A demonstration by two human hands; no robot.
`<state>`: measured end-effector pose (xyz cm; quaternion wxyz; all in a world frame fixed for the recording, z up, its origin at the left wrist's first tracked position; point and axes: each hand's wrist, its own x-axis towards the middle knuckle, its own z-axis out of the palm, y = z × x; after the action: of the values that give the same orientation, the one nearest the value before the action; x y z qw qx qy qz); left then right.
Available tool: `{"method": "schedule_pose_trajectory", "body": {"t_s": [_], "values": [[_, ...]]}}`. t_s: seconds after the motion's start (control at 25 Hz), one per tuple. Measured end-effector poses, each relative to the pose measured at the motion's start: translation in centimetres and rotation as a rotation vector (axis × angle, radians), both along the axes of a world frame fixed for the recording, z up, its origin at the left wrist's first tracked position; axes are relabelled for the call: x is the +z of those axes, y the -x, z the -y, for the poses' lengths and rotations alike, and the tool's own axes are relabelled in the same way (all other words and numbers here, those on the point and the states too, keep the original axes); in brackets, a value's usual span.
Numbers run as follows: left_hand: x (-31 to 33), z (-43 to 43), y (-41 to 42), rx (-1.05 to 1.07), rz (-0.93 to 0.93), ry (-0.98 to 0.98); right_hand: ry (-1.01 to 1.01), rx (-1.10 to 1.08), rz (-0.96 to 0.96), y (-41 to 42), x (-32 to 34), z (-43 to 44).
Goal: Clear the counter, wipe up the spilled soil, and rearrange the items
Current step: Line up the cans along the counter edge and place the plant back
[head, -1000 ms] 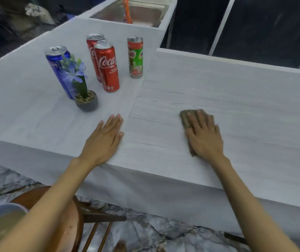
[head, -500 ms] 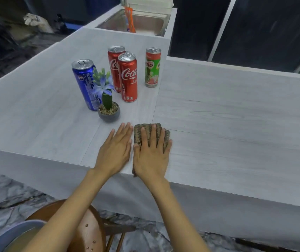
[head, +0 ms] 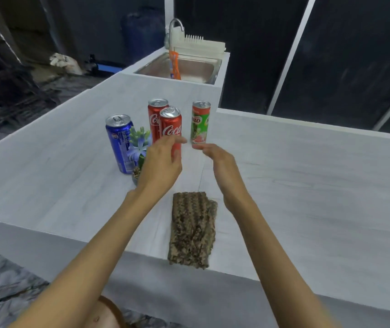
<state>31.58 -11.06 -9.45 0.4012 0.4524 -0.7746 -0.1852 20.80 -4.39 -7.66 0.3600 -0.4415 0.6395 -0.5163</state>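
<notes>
We see dark panels (head: 345, 55) with white frames at upper right, a steel sink (head: 198, 67) top centre, grey marbled floor (head: 4, 275) lower left, a wooden stool (head: 108, 313) at bottom.

Your left hand (head: 159, 162) hides most of the plant pot (head: 135, 176) and part of the near red can (head: 170, 124) — whether your right hand (head: 221, 163) touches the green can (head: 200, 121) is unclear.

Bare left hand (head: 162, 162), bare right hand (head: 221, 163), slim unsleeved forearms (head: 260, 233)
</notes>
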Motion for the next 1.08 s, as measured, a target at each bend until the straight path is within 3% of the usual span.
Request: {"method": "schedule_pose_trajectory", "body": {"t_s": [0.2, 0.28, 0.4, 0.52, 0.76, 1.08], "values": [[6.9, 8.7, 0.9, 0.126, -0.004, 0.054, -0.051, 0.049, -0.282, 1.9, 2.6, 8.9], [8.7, 13.0, 0.8, 0.121, 0.172, 0.007, -0.096, 0.101, -0.360, 1.5, 1.7, 11.7], [8.7, 17.5, 1.0, 0.043, 0.616, -0.153, -0.083, 0.087, -0.397, 0.4, -0.2, 14.7], [7.8, 18.9, 1.5, -0.114, 0.806, -0.229, -0.078, 0.031, -0.462, -0.5, -1.7, 15.8], [5.9, 20.4, 1.0, -0.245, 0.715, -0.358, 0.012, -0.075, -0.413, -1.0, -2.8, 15.4], [8.0, 18.1, 2.2, -0.466, 0.838, -0.164, -0.007, -0.195, -0.386, 4.5, -0.3, 11.0]]}}
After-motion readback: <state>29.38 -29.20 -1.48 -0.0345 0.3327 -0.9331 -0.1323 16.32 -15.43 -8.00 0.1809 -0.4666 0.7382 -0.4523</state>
